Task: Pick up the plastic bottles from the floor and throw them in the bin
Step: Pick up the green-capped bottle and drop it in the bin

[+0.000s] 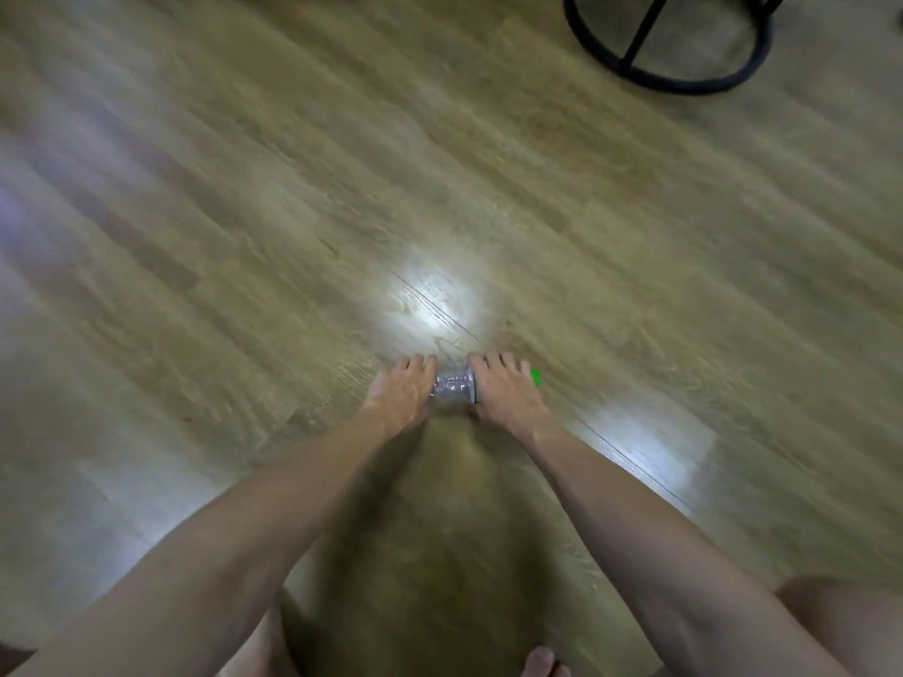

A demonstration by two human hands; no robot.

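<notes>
A clear plastic bottle [454, 386] with a green cap lies sideways on the wooden floor, cap end pointing right. My left hand [401, 394] covers its left end, fingers curled over it. My right hand [505, 390] wraps the right part near the green label and cap. Only the ribbed middle of the bottle shows between my hands. Both arms reach straight down and forward. No bin is in view.
A black round stool base [669, 83] with a crossbar stands on the floor at the top right. Wooden floor [244, 237] with bright light reflections spreads all around. My bare toes [540, 662] and a knee [845, 623] show at the bottom edge.
</notes>
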